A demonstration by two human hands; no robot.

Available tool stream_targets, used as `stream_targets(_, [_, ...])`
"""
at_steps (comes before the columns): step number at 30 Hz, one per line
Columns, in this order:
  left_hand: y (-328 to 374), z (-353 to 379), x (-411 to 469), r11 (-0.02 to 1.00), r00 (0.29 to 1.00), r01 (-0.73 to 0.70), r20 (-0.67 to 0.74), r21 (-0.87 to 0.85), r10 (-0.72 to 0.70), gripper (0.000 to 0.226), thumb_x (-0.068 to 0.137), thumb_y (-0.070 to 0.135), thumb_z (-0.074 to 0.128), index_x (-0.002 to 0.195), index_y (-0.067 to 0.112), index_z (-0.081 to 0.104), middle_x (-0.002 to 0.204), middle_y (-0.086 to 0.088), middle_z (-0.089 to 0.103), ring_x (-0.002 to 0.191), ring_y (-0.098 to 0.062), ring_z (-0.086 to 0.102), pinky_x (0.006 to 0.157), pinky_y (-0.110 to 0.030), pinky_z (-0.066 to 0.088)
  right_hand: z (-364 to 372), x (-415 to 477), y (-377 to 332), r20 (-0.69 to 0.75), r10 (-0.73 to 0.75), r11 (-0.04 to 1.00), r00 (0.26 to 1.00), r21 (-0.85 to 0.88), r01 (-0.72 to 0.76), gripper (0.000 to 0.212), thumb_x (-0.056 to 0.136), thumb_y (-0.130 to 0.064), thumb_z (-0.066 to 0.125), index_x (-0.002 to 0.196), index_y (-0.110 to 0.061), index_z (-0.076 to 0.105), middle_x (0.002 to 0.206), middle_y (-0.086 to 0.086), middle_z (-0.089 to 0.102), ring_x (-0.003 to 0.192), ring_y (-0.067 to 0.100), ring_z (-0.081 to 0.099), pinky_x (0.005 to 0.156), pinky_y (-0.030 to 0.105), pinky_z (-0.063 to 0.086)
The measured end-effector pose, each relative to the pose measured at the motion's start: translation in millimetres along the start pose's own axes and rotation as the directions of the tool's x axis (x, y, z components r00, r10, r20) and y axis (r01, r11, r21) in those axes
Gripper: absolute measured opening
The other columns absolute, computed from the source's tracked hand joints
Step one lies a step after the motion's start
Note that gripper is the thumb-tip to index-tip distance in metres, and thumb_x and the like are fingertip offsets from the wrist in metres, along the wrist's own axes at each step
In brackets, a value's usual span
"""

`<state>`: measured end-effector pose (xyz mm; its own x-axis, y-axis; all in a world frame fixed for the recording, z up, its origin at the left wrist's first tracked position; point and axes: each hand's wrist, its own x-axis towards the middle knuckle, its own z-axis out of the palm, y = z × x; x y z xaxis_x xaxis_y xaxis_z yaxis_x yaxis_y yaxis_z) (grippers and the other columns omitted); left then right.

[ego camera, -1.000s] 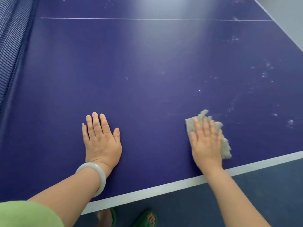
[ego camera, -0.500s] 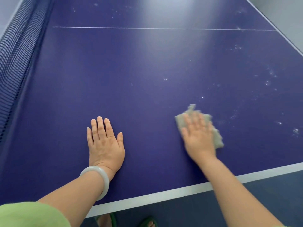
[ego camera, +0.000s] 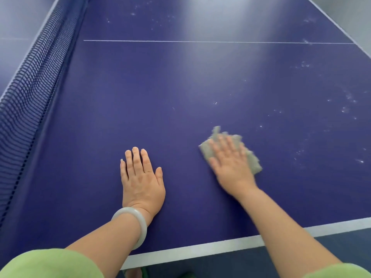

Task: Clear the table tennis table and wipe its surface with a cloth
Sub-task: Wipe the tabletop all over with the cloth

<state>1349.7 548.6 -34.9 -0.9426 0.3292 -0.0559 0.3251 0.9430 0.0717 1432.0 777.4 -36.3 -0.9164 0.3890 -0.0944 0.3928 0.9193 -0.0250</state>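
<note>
**Flat-hand wipe on blue table, cloth under right palm**

Far left: one dark mesh net (ego camera: 30, 87), running from the near-left corner away toward the top, bordering the table tennis table (ego camera: 160, 97).

Left of centre: left hand (ego camera: 141, 181) laid flat on the bare blue surface, fingers straight and close together, pointing away, holding nothing. One pale bangle (ego camera: 133, 225) on that wrist; green sleeve (ego camera: 50, 263) at the bottom corner.

Right of centre, well apart from the left hand: one grey-green cloth (ego camera: 254, 164), crumpled, lying on the table near its front edge. Long axis diagonal, from far-left to near-right, one ragged tip pointing away. Right hand (ego camera: 230, 165) pressed flat on top of it, fingers straight and spread, not curled round it; hand and cloth both blurred. Middle of the cloth hidden under the palm.

Across the far part: one thin white centre line (ego camera: 200, 41). Along the near edge: one broad white border line (ego camera: 200, 250).

Right side: scattered whitish specks (ego camera: 347, 101) on the surface beyond and beside the cloth. Nothing standing between cloth and specks. Second green sleeve (ego camera: 341, 271) at the bottom right.
</note>
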Motion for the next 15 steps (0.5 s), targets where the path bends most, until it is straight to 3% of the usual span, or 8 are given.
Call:
stream_targets(1, [-0.2, 0.2, -0.1, 1.000, 1.000, 0.000, 0.001, 0.002, 0.000, 0.069, 0.098, 0.044, 0.011, 0.155, 0.005, 0.004, 0.164, -0.015, 0.002, 0.151, -0.031, -0.004, 0.122, -0.046, -0.003, -3.0, 2.2, 23.0, -0.014, 0.217, 0.976, 0.976, 0.019, -0.216, 0.058, 0.103, -0.040, 0.008, 0.158, -0.024, 0.000, 0.166, 0.003, -0.005, 0.152, 0.024, -0.008, 0.121, 0.048, -0.003])
stream_targets(3, [-0.4, 0.2, -0.3, 1.000, 1.000, -0.005, 0.000, 0.007, 0.005, 0.071, 0.096, 0.044, 0.002, 0.155, 0.005, 0.003, 0.164, -0.015, 0.001, 0.151, -0.031, -0.004, 0.122, -0.046, -0.004, -9.0, -5.3, 50.3, -0.012, 0.581, 0.805, 0.814, 0.155, -0.572, 0.058, 0.104, -0.039, 0.015, 0.159, -0.022, 0.005, 0.166, 0.005, 0.001, 0.153, 0.025, -0.004, 0.121, 0.052, 0.000])
stream_targets(5, [-0.7, -0.2, -0.5, 1.000, 1.000, -0.008, 0.002, 0.005, 0.008, 0.075, 0.092, 0.045, -0.006, 0.155, 0.005, 0.002, 0.164, -0.015, 0.001, 0.151, -0.031, -0.005, 0.122, -0.046, -0.005, -7.8, -14.1, 36.5, 0.012, 0.681, 0.715, 0.732, 0.205, -0.668, 0.058, 0.105, -0.039, 0.020, 0.159, -0.021, 0.007, 0.166, 0.007, 0.000, 0.153, 0.026, -0.005, 0.120, 0.055, -0.001])
stream_targets(7, [-0.6, -0.3, -0.5, 1.000, 1.000, -0.006, 0.004, 0.012, 0.006, 0.076, 0.091, 0.045, -0.008, 0.155, 0.005, 0.001, 0.164, -0.015, 0.000, 0.151, -0.031, -0.006, 0.122, -0.046, -0.005, -0.2, -19.8, -4.6, -0.064, 0.578, 0.810, 0.814, 0.172, -0.561, 0.057, 0.106, -0.035, 0.022, 0.159, -0.019, 0.008, 0.166, 0.010, 0.000, 0.153, 0.030, -0.004, 0.120, 0.057, -0.001])
stream_targets(9, [-0.1, -0.2, -0.2, 1.000, 1.000, 0.001, 0.012, 0.009, -0.001, 0.073, 0.094, 0.045, -0.003, 0.155, 0.005, 0.001, 0.164, -0.015, 0.000, 0.151, -0.031, -0.006, 0.122, -0.046, -0.004, 6.9, -28.5, -55.0, -0.115, 0.278, 0.958, 0.954, 0.107, -0.266, 0.056, 0.105, -0.035, 0.018, 0.159, -0.021, 0.010, 0.165, 0.009, 0.003, 0.153, 0.030, -0.001, 0.120, 0.058, 0.001])
stream_targets(12, [-1.0, -0.2, 0.3, 1.000, 1.000, 0.001, 0.019, 0.000, -0.001, 0.070, 0.098, 0.045, 0.010, 0.155, 0.005, 0.003, 0.164, -0.015, 0.002, 0.151, -0.031, -0.005, 0.122, -0.046, -0.003, 9.2, -43.7, -80.9, -0.079, -0.146, 0.986, 0.986, 0.064, 0.151, 0.057, 0.102, -0.041, 0.021, 0.157, -0.026, 0.023, 0.164, 0.001, 0.015, 0.153, 0.024, 0.007, 0.120, 0.054, 0.008])
stream_targets(13, [-1.1, 0.2, 0.3, 1.000, 1.000, 0.001, 0.020, 0.002, -0.001, 0.069, 0.099, 0.045, 0.011, 0.155, 0.005, 0.003, 0.164, -0.015, 0.002, 0.151, -0.031, -0.004, 0.122, -0.046, -0.003, 6.8, -43.2, -68.9, -0.056, -0.183, 0.981, 0.981, 0.055, 0.186, 0.057, 0.101, -0.043, 0.020, 0.156, -0.028, 0.023, 0.164, 0.000, 0.015, 0.153, 0.022, 0.006, 0.120, 0.052, 0.007])
stream_targets(15, [-1.2, 0.6, 0.1, 1.000, 1.000, 0.001, 0.022, 0.008, -0.001, 0.069, 0.099, 0.044, 0.012, 0.155, 0.005, 0.003, 0.163, -0.015, 0.002, 0.151, -0.031, -0.004, 0.122, -0.047, -0.002, 4.6, -42.3, -29.8, -0.032, -0.081, 0.996, 0.996, 0.047, 0.082, 0.061, 0.098, -0.046, 0.012, 0.156, -0.029, 0.018, 0.165, -0.001, 0.011, 0.153, 0.021, 0.002, 0.121, 0.049, 0.001])
